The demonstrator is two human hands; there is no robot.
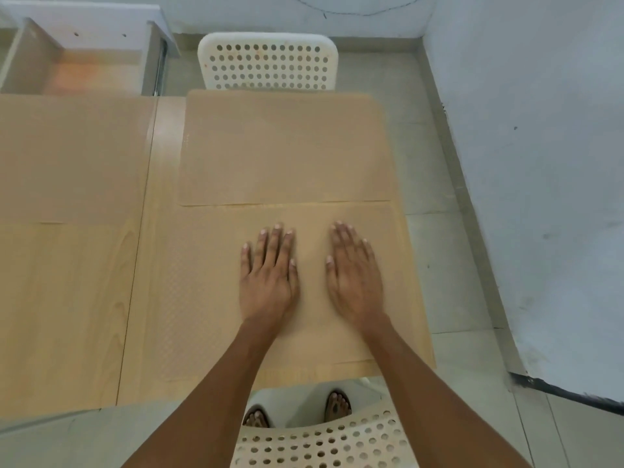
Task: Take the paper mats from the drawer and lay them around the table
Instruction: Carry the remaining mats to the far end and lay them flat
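A tan paper mat (202,282) lies flat on the near right part of the wooden table (67,315). My left hand (268,275) and my right hand (353,273) rest flat on it side by side, fingers straight and pointing away from me. A second paper mat (287,146) lies just beyond it, reaching the table's far edge. A third paper mat (74,157) covers the far left part of the table. The open drawer (91,72) stands behind the table at the top left; I see no mat inside it.
A white perforated chair (268,60) stands at the table's far side. Another perforated chair (324,440) is right below me at the near edge, with my sandalled feet showing behind it. A pale wall (540,163) runs along the right, over a tiled floor.
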